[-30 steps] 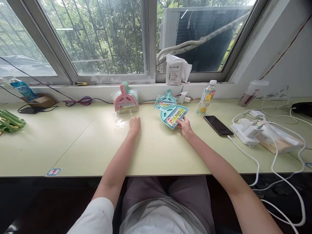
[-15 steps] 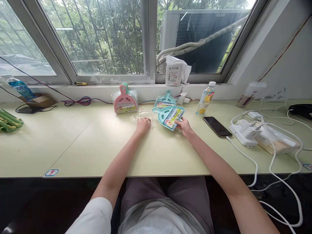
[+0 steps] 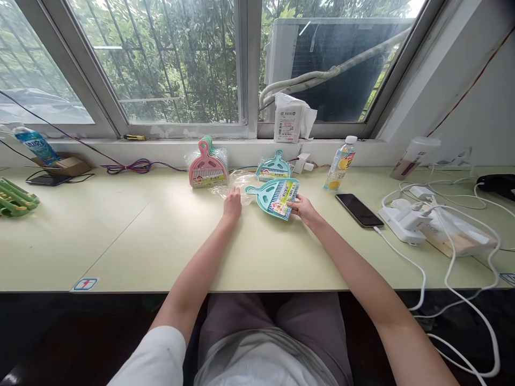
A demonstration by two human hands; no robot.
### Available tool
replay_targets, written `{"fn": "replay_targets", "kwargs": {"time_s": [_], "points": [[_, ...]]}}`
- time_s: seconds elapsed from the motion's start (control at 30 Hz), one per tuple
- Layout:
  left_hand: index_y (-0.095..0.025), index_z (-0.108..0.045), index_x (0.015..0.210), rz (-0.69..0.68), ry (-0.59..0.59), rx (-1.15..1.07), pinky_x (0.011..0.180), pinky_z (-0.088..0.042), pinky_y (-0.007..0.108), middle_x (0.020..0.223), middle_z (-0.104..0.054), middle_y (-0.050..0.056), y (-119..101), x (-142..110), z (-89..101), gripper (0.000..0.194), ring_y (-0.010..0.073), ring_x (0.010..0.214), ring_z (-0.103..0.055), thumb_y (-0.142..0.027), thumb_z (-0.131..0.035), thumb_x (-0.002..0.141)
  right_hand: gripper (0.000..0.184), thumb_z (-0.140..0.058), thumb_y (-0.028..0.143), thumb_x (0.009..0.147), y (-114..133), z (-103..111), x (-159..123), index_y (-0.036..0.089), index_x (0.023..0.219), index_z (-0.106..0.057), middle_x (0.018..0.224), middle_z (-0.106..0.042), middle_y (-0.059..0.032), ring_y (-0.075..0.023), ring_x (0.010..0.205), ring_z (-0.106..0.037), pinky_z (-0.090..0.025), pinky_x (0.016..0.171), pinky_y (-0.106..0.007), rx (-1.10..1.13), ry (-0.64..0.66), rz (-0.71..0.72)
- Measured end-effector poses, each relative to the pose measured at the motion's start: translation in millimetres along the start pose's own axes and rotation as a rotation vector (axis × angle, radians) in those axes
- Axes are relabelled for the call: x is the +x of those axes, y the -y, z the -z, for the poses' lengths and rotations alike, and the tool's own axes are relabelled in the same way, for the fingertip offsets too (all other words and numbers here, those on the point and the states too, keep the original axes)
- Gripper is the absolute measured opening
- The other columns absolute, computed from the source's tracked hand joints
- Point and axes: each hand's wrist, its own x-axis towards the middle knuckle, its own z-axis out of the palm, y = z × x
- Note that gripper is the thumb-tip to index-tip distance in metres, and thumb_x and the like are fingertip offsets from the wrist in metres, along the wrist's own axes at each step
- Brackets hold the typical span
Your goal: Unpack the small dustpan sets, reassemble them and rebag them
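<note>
My right hand (image 3: 302,208) pinches the lower edge of a teal mini dustpan-and-brush set (image 3: 273,195) with a colourful label, held just above the pale green table (image 3: 120,230). My left hand (image 3: 232,203) is closed on a crumpled clear plastic bag (image 3: 237,182) beside the teal set's handle. Behind them, a pink dustpan set stack in clear wrap (image 3: 207,167) leans against the wall, and another teal set (image 3: 273,165) stands to its right.
A lemon drink bottle (image 3: 338,164) and a black phone (image 3: 359,209) lie right of my right hand. White power strip and cables (image 3: 414,220) crowd the far right. A tissue pack (image 3: 290,121) sits on the sill. Green clips (image 3: 16,196) and a blue bottle (image 3: 35,146) are far left.
My left hand slid right along the table, dragging the clear bag toward the teal set. My right hand shifted the teal set left and turned it slightly.
</note>
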Motion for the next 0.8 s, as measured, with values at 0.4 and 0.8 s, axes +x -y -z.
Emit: {"fn": "replay_targets", "kwargs": {"time_s": [0.4, 0.8], "points": [[-0.009, -0.035, 0.145, -0.210, -0.090, 0.005, 0.108, -0.040, 0.037, 0.152, -0.032, 0.014, -26.1, -11.1, 0.9, 0.063, 0.0244, 0.140, -0.029, 0.003, -0.026, 0.083, 0.036, -0.073, 0.020, 0.071, 0.5, -27.2, -18.4, 0.020, 0.102, -0.056, 0.088, -0.074, -0.0043, -0.0210, 0.079, -0.072, -0.061, 0.079, -0.043, -0.025, 0.091, 0.107], [-0.008, -0.035, 0.145, 0.048, -0.100, 0.047, 0.116, -0.029, 0.041, 0.155, -0.027, 0.013, -5.9, -0.1, 6.5, 0.070, 0.0243, 0.144, -0.022, 0.009, -0.026, 0.078, 0.033, -0.071, 0.017, 0.070, 11.6, -19.7, -19.4, 0.022, 0.099, -0.055, 0.089, -0.071, -0.0035, -0.0210, 0.085, -0.070, -0.061, 0.080, -0.043, 0.017, -0.136, 0.195]]}}
